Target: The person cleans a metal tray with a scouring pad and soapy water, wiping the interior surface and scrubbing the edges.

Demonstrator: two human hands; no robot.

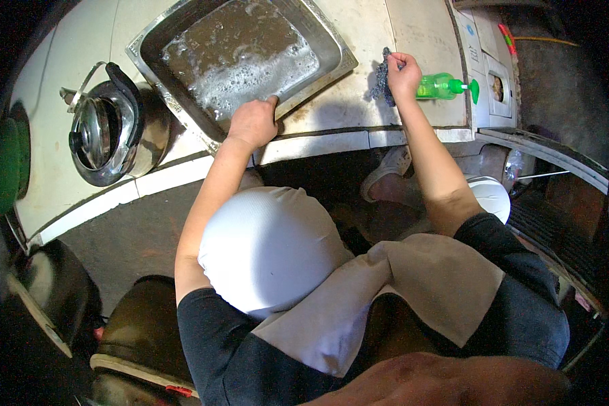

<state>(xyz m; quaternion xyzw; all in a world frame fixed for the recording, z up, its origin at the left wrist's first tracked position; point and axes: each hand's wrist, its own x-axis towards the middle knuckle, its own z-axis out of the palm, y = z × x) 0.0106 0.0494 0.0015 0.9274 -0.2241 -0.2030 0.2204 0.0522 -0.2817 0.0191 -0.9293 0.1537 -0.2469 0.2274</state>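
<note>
My left hand (255,121) grips the near rim of a rectangular metal basin (314,96), its thumb laid along the edge. Inside the basin is murky water with white suds (254,66). To the right, my right hand (405,76) pinches a dark grey mesh scrubber (382,83) that hangs down to the tiled counter. Just beside that hand a green pump bottle (439,86) of clear plastic lies on its side, its pump pointing right. How much of the scrubber is inside my fingers cannot be seen.
A steel kettle (155,122) with a black handle stands left of the basin. The counter's white tiled edge (177,177) curves along the near side. Below left are large dark pots or vats (142,325). A green round object (5,162) sits at the far left.
</note>
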